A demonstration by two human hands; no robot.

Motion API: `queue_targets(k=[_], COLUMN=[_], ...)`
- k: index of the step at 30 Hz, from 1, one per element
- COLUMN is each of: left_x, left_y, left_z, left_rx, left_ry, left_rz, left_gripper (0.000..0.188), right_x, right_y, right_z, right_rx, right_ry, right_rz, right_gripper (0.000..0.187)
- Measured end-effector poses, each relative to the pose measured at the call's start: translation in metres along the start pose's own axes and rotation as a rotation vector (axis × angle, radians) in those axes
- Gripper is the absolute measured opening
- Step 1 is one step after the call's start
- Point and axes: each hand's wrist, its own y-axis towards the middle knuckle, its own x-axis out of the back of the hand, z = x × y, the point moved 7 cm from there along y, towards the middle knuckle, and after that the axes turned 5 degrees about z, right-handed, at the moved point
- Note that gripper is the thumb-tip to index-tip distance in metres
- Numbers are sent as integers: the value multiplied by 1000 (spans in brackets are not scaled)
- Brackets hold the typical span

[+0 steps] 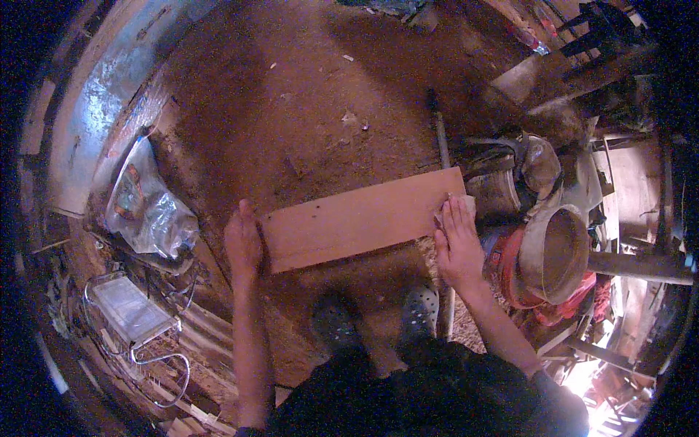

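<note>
A flat wooden board (357, 218) is held across in front of me, above the dirt floor. It tilts up slightly toward the right, and a few small dark holes show near its left end. My left hand (244, 244) grips that left end, with its thumb upward. At the opposite end, my right hand (459, 247) presses a pale folded piece (470, 207) against the board, fingers stretched over it. Whether the piece is cloth or sanding paper cannot be made out.
Below the board are my perforated clogs (419, 309). At right stand a round basin (557, 255), a red container (506, 266) and a pole (443, 142). A clear plastic bag (153, 207) and a metal-framed object (135, 309) lie at left.
</note>
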Motion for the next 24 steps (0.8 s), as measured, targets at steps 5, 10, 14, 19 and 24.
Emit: queue_targets(k=[5, 10, 14, 19, 24], left_x=[-3, 0, -1, -4, 0], left_y=[6, 8, 8, 4, 4], left_z=[4, -5, 3, 5, -2], left_rx=[47, 5, 125, 138, 79], left_ry=[51, -6, 48, 86, 56], left_rz=[64, 16, 74, 100, 46], left_gripper=[66, 67, 68, 69, 67], right_x=[5, -1, 4, 4, 5], right_y=[42, 73, 39, -3, 31], right_z=[-11, -27, -15, -3, -12], right_rx=[-2, -62, -26, -79, -43], right_ry=[-2, -35, 4, -7, -43], right_rz=[-69, -39, -55, 70, -15], right_gripper=[51, 50, 49, 51, 50])
